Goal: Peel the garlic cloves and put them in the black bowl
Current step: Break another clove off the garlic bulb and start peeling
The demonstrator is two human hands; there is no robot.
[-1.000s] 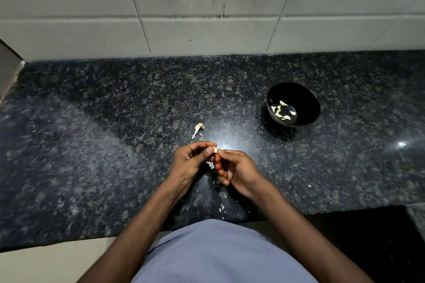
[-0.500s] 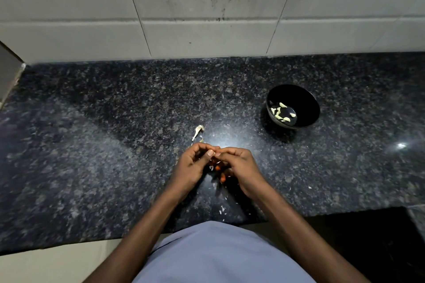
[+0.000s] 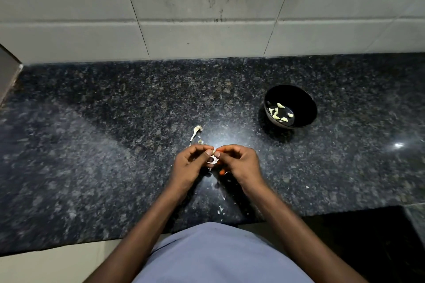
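Both hands' fingers (image 3: 208, 153) pinch a small pale papery garlic clove (image 3: 212, 159); slick once bared, it may squirt onto the speckled black granite bench (image 3: 115, 145)

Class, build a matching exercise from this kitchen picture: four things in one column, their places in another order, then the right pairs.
Things:
1. pale peeled garlic cloves
2. dry garlic stalk
3. garlic clove being peeled
4. round black bowl

Places:
A. pinched between both hands
B. on the speckled granite counter, right of the hands
C. inside the bowl
D. on the counter just beyond the left hand

Pairs: 1-C, 2-D, 3-A, 4-B
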